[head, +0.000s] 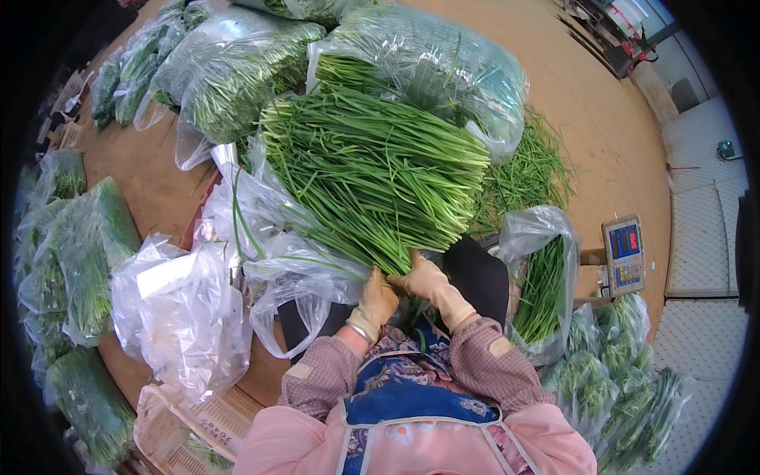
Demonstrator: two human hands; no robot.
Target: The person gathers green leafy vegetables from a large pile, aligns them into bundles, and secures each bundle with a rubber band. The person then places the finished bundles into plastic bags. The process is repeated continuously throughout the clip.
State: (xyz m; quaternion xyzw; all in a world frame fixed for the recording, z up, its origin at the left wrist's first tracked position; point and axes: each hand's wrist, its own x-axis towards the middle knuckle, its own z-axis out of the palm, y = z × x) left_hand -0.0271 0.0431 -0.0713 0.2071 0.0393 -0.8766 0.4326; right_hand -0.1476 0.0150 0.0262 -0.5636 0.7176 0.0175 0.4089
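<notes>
A big heap of garlic chives (368,172) lies before me, with most pale stalk ends toward the right. At its near edge, my left hand (374,303), in a pale work glove, closes around the stalk ends of some chives. My right hand (427,282), gloved too, grips the same stalks from the right, and the two hands nearly touch. My fingertips are partly hidden beneath the stalks. Left of my hands, a clear plastic bag (303,267) with loop handles drapes over my knee, a few leaves lying across it.
White plastic bags (184,314) lie at left above a plastic crate (160,424). Bagged chives (439,47) stand behind the heap; more bagged greens (89,255) line the left. At right are an open bag of chives (540,291), a scale display (623,255) and loose trimmings (528,172).
</notes>
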